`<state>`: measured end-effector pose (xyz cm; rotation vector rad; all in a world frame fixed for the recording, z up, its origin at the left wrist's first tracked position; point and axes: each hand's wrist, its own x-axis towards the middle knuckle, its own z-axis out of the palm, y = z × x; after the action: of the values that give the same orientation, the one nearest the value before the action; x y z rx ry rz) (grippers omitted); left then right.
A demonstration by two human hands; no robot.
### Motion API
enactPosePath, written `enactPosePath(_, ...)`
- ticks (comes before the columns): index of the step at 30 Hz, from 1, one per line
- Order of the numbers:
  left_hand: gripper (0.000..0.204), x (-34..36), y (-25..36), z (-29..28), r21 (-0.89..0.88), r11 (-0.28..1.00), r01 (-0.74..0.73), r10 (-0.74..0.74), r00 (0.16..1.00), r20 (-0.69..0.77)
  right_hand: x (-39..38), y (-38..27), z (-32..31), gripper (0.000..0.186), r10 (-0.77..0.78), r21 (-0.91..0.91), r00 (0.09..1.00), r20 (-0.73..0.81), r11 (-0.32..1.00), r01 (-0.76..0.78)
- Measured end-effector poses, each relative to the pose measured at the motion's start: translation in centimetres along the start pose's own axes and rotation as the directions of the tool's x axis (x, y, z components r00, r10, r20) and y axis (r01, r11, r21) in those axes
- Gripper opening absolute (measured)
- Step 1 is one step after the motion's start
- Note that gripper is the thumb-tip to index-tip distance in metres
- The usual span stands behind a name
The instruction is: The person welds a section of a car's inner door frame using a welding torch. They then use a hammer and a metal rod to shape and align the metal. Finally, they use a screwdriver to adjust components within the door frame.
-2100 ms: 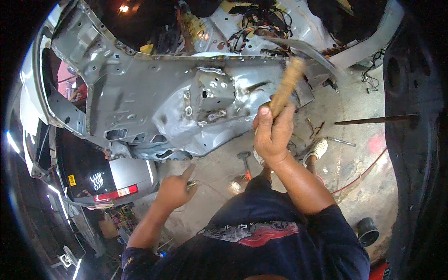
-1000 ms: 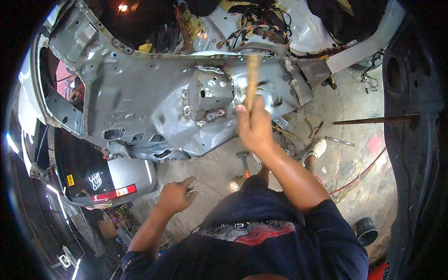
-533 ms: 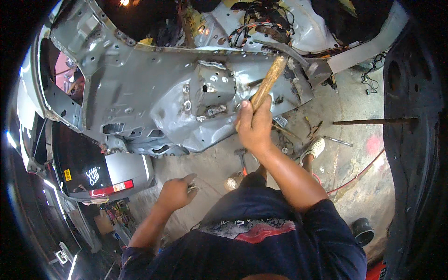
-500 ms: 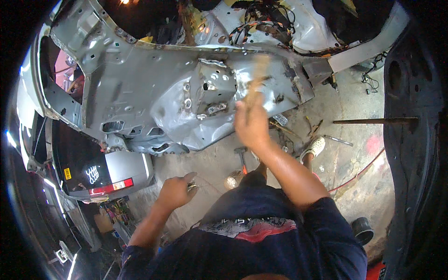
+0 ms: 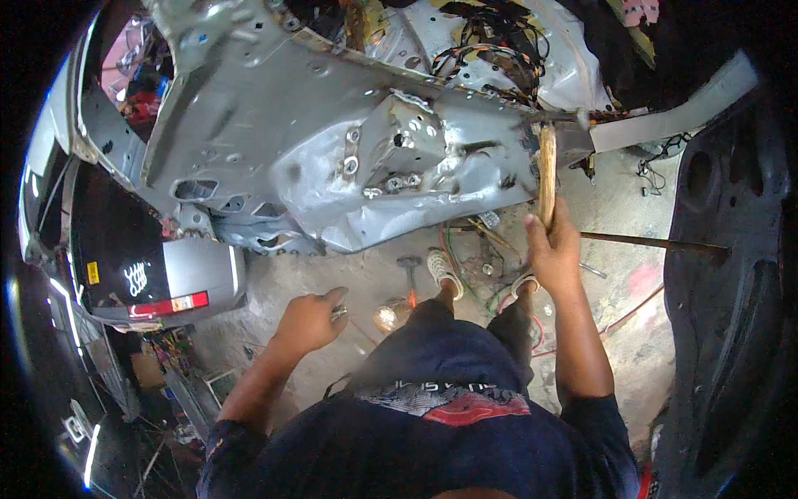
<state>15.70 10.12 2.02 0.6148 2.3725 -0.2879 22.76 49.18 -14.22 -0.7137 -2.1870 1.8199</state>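
My right hand (image 5: 554, 249) grips the wooden handle (image 5: 547, 170) of a hammer, held upright in the picture with its metal head (image 5: 572, 116) at the right end of a grey, dented car body panel (image 5: 241, 125); whether it touches the metal I cannot tell. Raised brackets with bolt holes (image 5: 401, 137) sit in the middle of this panel. Below the panel's lower left part, my left hand (image 5: 312, 323) is curled round a small metallic object (image 5: 339, 311) that I cannot make out, one finger sticking out.
A silver vehicle's rear (image 5: 199, 270) is at left. A dark panel (image 5: 731, 316) lines the right, with a long bar (image 5: 632, 239) reaching from it. An orange-handled hammer (image 5: 410, 283), red hose (image 5: 633, 318) and tools lie on the concrete by my feet. Wiring (image 5: 486, 58) hangs above the panel.
My right hand with the hammer has shifted rightward along the panel. The view has turned slightly and my feet have moved. My left hand still holds the small object.
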Motion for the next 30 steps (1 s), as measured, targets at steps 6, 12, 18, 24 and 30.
enactPosePath(6, 0.057, 0.7, -0.6, 1.5, -0.018, 0.998, -0.054, 0.052, 0.996, -0.065, -2.6, -0.9, -1.7, 0.035, -0.026, 0.220, 0.979, -0.200, 0.973, 0.071)
enactPosePath(12, 0.055, 1.3, -1.1, 1.8, -0.065, 0.996, -0.054, 0.052, 0.998, -0.041, -2.0, -4.2, -2.8, 0.034, 0.246, 0.327, 0.969, 0.036, 0.913, -0.244)
enactPosePath(18, 0.054, 0.6, -1.7, 3.0, -0.103, 0.995, -0.017, 0.014, 0.999, -0.031, -1.6, -7.1, -0.6, 0.035, -0.017, 0.381, 0.981, -0.192, 0.920, 0.090)
enactPosePath(24, 0.054, 1.3, -0.7, 3.6, -0.122, 0.991, -0.055, 0.054, 0.998, -0.013, -1.9, -4.0, 8.2, 0.020, 0.087, 0.296, 0.985, 0.152, 0.947, -0.129)
enactPosePath(30, 0.054, 0.9, -0.6, 3.5, -0.145, 0.989, -0.020, 0.019, 1.000, -0.012, -0.8, -7.5, 5.7, 0.022, 0.069, 0.346, 0.992, 0.107, 0.933, -0.102)
